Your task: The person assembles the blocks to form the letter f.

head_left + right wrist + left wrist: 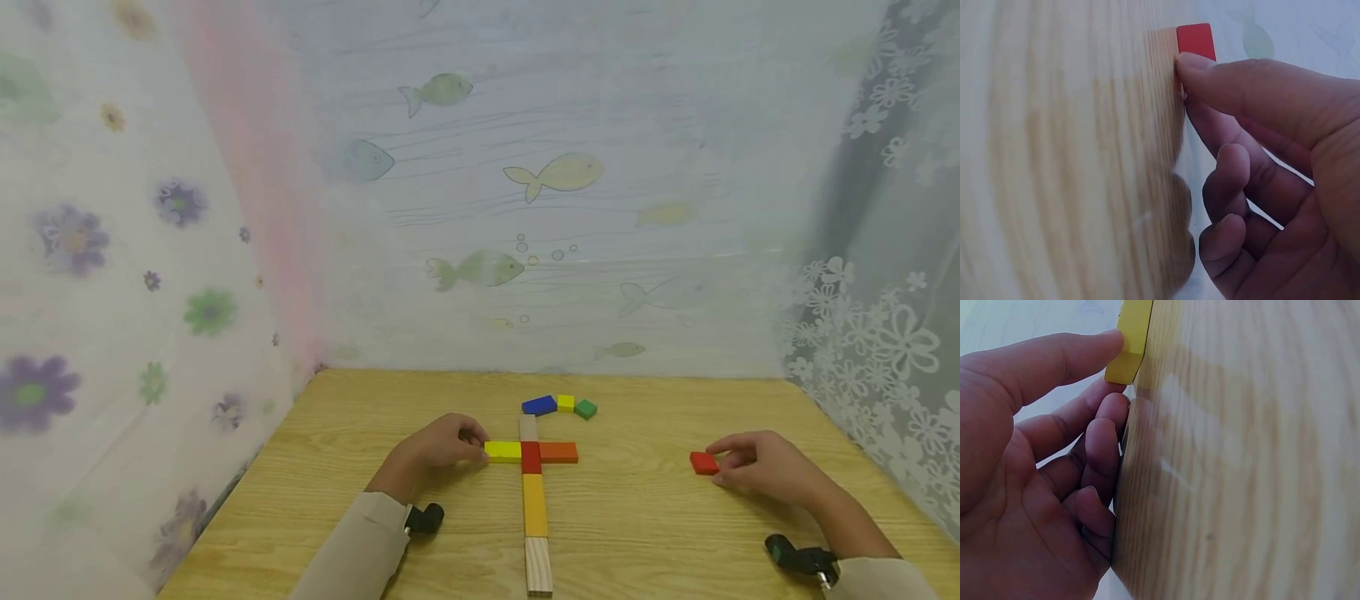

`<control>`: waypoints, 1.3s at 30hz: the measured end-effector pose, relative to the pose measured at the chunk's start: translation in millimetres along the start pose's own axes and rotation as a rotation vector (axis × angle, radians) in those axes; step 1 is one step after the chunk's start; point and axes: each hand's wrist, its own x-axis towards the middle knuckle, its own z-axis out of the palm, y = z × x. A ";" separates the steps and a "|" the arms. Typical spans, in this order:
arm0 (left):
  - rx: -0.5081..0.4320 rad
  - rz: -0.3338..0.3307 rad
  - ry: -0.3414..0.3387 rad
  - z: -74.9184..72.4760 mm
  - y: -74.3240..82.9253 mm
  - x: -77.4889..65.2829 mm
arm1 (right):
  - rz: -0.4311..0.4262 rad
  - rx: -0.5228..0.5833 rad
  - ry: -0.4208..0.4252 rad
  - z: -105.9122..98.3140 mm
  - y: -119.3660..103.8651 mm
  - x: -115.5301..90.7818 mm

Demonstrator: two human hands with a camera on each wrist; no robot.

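Flat wooden blocks form a cross on the table in the head view. Its middle is a dark red block, with an orange block on the right and a yellow block on the left. My left hand pinches that yellow block's outer end between thumb and fingers. A plain wood block tops the upright; below the middle come an amber block and another plain wood block. Well to the right, my right hand holds a small red block by its edges, at the tabletop.
Behind the cross lie a blue block, a small yellow block and a green block. Patterned curtains hang around the back and sides of the wooden table. Each wrist wears a black camera.
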 end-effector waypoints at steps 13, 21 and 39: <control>-0.005 -0.007 0.003 -4.0 0.4 -3.0 | -0.036 -0.035 0.025 4.5 -6.9 6.2; -0.007 0.009 -0.008 -2.5 -2.4 -2.5 | -0.023 -0.112 0.070 7.9 -14.8 13.7; -0.010 0.012 -0.006 -1.2 -1.7 0.6 | -0.083 -0.092 0.118 24.7 -40.2 53.1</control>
